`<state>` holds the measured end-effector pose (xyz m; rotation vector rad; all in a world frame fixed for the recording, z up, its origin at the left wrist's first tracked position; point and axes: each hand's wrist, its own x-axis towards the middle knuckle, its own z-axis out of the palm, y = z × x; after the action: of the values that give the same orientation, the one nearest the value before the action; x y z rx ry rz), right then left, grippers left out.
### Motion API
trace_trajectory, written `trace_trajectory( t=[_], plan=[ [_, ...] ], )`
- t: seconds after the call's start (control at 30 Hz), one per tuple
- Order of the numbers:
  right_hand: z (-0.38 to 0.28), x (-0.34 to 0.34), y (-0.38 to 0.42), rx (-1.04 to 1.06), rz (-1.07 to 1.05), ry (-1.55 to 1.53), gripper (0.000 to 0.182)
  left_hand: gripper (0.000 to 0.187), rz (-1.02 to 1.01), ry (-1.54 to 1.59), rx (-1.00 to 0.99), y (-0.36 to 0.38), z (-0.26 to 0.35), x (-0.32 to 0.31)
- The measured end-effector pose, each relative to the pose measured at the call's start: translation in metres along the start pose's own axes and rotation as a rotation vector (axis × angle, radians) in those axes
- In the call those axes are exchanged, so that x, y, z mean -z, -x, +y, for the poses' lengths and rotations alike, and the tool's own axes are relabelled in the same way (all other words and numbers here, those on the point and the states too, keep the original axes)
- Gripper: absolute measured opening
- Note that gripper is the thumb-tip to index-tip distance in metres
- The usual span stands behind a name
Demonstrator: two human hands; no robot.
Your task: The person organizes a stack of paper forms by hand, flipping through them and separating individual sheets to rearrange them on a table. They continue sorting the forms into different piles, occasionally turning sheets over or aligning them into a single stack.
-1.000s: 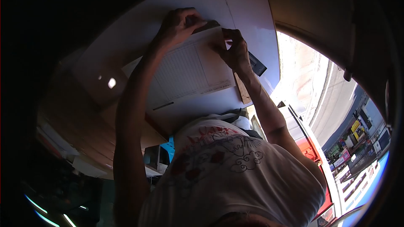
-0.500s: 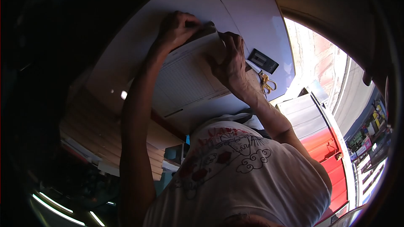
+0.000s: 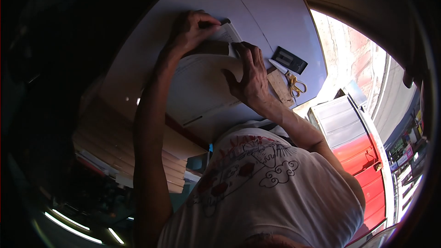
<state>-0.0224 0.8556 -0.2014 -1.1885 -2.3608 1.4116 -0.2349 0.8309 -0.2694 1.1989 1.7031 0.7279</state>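
Note:
A sheet of paper with faint printed lines lies on the pale table. Across its far edge runs a brown strip, and beyond that shows a printed white area with a dark corner. My left hand is at the far left of the paper, thumb and fingers pinched together near the dark corner; what they hold is too small to tell. My right hand rests on the paper's right side, fingers spread, fingertips at the end of the brown strip.
Right of my right hand lie yellow-handled scissors on a brown flat piece, and a dark rectangular case. A seam crosses the table. A red and white shutter stands at the lower right.
The far edge of the paper has moved toward me, exposing a printed white area beyond the brown strip. My right hand's fingertips have shifted slightly nearer to me.

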Motion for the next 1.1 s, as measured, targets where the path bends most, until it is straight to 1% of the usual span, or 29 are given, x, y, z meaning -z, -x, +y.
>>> trace_trajectory(
  t=[0.07,0.1,0.2,0.23,0.27,0.33,0.37,0.47,0.5,0.57,0.67,0.7,0.73,0.8,0.87,0.9,0.93,0.97,1.03,1.07,1.1],
  plan=[
    [0.004,0.009,0.003,-0.098,-0.087,-0.055,0.068,0.014,-0.005,-0.035,-0.037,-0.001,0.004,0.001],
    [0.012,0.008,0.006,-0.121,-0.047,-0.088,0.067,0.013,-0.015,-0.008,-0.038,-0.001,0.005,0.001],
    [0.029,0.012,0.017,-0.163,-0.05,-0.09,0.065,0.013,-0.036,0.052,-0.068,0.001,0.003,0.002],
    [0.032,0.015,0.021,-0.133,-0.088,-0.056,0.059,0.013,-0.04,0.057,-0.097,0.0,0.002,0.002],
    [0.033,0.019,0.025,-0.185,-0.135,-0.1,0.057,0.013,-0.045,0.062,-0.127,0.0,0.002,0.002],
    [0.033,0.026,0.032,-0.286,-0.228,-0.189,0.053,0.013,-0.055,0.078,-0.071,0.0,0.002,0.002],
    [0.03,0.027,0.035,-0.286,-0.24,-0.129,0.053,0.013,-0.061,0.085,-0.043,0.0,0.004,0.001],
    [0.027,0.041,0.038,-0.396,-0.428,-0.144,0.057,0.012,-0.03,0.039,-0.058,0.0,0.011,0.003],
    [0.023,0.048,0.034,-0.435,-0.502,-0.156,0.059,0.012,0.059,0.018,0.0,0.005,0.015,0.004],
    [0.015,0.062,0.02,-0.502,-0.65,-0.175,0.063,0.012,0.246,-0.027,0.11,0.023,0.044,0.01],
    [0.037,0.049,0.021,-0.314,-0.491,-0.56,0.066,0.012,0.589,0.066,0.097,0.07,0.072,0.011],
    [0.037,0.055,0.024,-0.244,-0.503,-0.669,0.068,0.01,0.657,0.064,0.07,0.091,0.087,0.01],
    [0.053,0.04,0.029,-0.17,-0.46,-0.695,0.066,0.009,0.723,0.065,0.05,0.116,0.104,0.007],
    [-0.016,0.07,0.023,-0.345,-0.513,-0.57,0.06,0.007,0.839,-0.248,-0.074,0.171,0.137,-0.009],
    [-0.032,0.079,0.019,-0.015,-0.428,-0.547,0.055,0.013,0.738,-0.354,-0.259,0.231,0.155,-0.044],
    [-0.042,0.09,0.018,0.162,-0.351,-0.505,0.052,0.019,0.502,-0.369,-0.33,0.255,0.155,-0.073],
    [-0.068,0.11,0.017,0.237,-0.33,-0.556,0.048,0.025,0.293,-0.393,-0.395,0.281,0.158,-0.1],
    [-0.094,0.13,0.015,0.313,-0.312,-0.606,0.044,0.03,0.285,-0.416,-0.325,0.285,0.151,-0.108],
    [-0.132,0.154,0.011,0.103,-0.448,-0.974,0.037,0.042,0.271,-0.45,-0.188,0.264,0.13,-0.115],
    [-0.153,0.164,0.022,0.064,-0.359,-1.076,0.033,0.047,0.341,-0.507,-0.154,0.252,0.115,-0.108],
    [-0.152,0.169,0.019,0.179,-0.326,-1.067,0.034,0.053,0.411,-0.563,-0.117,0.238,0.094,-0.095]
  ],
)
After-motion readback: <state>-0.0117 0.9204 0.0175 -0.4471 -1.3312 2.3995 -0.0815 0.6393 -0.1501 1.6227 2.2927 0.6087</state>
